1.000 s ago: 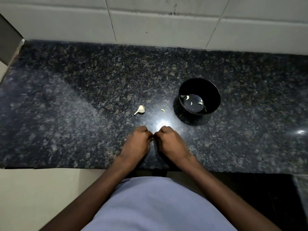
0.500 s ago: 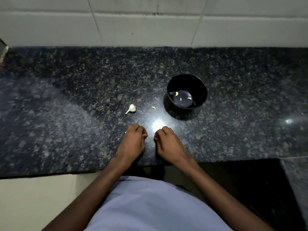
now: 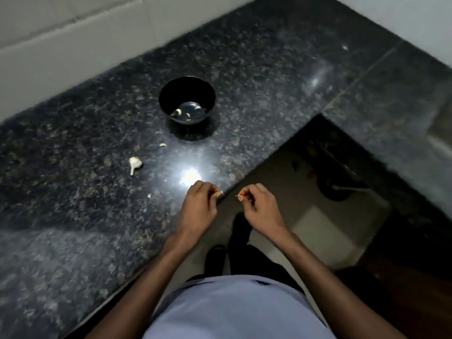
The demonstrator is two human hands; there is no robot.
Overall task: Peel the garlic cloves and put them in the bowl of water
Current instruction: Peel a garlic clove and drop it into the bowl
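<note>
Granite counter (image 3: pixel 73 216), both hands' curled fingers (image 3: pixel 247 193) pinching tiny scraps

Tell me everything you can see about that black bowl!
The black bowl is round, deep and shiny, maybe plastic. It stands upright on the dark speckled counter, away from both hands. A little water sits at its bottom with a few pale garlic cloves in it. Nothing touches it but the counter.
</note>
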